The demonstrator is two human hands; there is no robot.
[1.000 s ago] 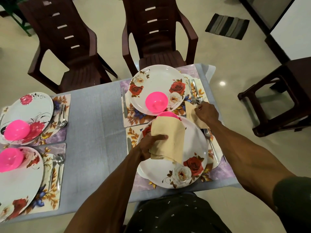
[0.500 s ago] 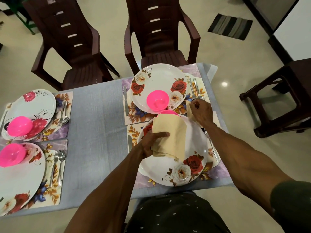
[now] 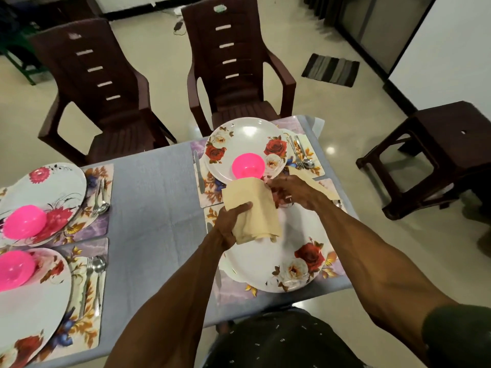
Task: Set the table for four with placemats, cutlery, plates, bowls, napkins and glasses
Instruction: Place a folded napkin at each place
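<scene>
My left hand grips a stack of folded beige napkins above the near right plate, a white plate with roses. My right hand has its fingertips at the stack's top right corner; a pinch cannot be made out. One beige napkin lies to the right, between the two right placemats. The far right plate carries a pink bowl. The near plate's bowl is hidden behind the napkins.
A fork and spoon and a knife flank the far right plate. Two more plates with pink bowls and cutlery sit at left. Brown chairs stand beyond; a stool stands at right.
My right hand left the napkin lying on the right and moved left to the stack's corner. My left hand raised the stack slightly toward the far plate.
</scene>
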